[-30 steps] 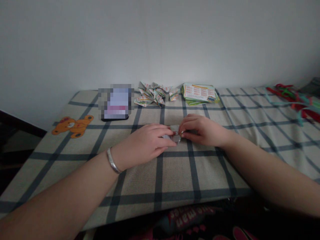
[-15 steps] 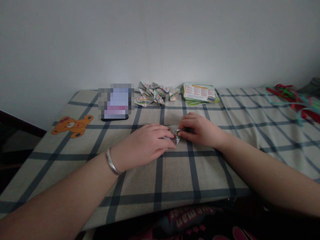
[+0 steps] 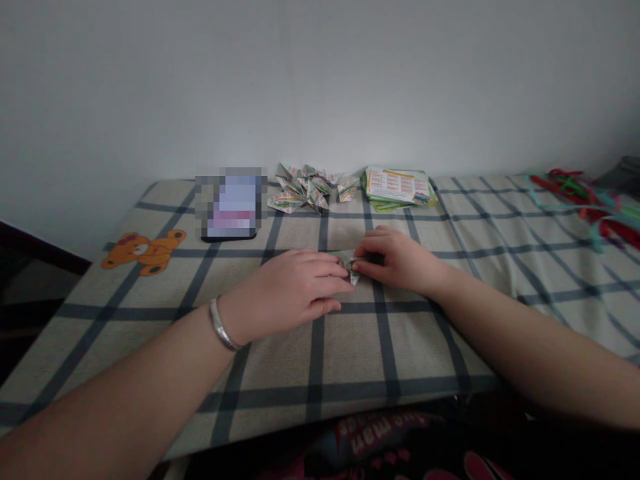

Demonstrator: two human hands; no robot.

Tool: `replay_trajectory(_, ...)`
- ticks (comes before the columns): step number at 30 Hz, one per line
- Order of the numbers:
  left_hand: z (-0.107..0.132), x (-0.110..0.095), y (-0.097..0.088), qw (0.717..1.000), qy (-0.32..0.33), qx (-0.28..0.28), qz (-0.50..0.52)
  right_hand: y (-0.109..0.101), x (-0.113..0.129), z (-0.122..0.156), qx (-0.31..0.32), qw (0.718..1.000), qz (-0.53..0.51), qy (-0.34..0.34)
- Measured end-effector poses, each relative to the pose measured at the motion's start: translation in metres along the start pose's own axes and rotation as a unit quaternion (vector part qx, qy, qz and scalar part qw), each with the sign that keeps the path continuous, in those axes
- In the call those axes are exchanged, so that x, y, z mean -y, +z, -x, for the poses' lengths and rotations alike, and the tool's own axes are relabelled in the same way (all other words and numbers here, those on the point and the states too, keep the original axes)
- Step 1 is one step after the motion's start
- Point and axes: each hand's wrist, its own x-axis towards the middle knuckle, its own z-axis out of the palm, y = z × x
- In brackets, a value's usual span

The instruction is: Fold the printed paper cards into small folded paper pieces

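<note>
A small folded piece of printed paper (image 3: 353,267) lies on the checked cloth between my two hands. My left hand (image 3: 287,290), with a silver bangle at the wrist, lies over its left part with fingers pressed down on it. My right hand (image 3: 397,261) pinches its right end with fingertips together. Most of the paper is hidden under the fingers.
A pile of several folded paper pieces (image 3: 310,188) and a stack of printed leaflets (image 3: 399,187) lie by the wall. A phone (image 3: 231,207) rests at the back left. Red and green strips (image 3: 590,200) lie at the far right. A bear print (image 3: 143,250) marks the checked cloth (image 3: 350,347).
My right hand's fingers have closed tighter on the paper's end and shifted slightly left. My left hand has stayed pressed on the paper.
</note>
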Motion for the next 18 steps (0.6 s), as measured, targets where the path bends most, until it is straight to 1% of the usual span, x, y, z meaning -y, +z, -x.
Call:
replay_trajectory(5, 0.0003, -0.0019, 0.0014, 1.0, -0.02, -0.003, -0.002, 0.001, 0.0036, -0.0026, -0.005, 1.0, 0.01, 0.017)
replay_trajectory(11, 0.0015, -0.0008, 0.0046, 1.0, -0.029, 0.002, -0.002, 0.0039, 0.0055, -0.0023, -0.004, 0.999, 0.035, 0.034)
replay_trajectory(18, 0.002, -0.0017, 0.0044, 0.999, -0.036, 0.002, -0.001, 0.0042, 0.005, -0.0031, 0.001, 0.999, 0.027, 0.039)
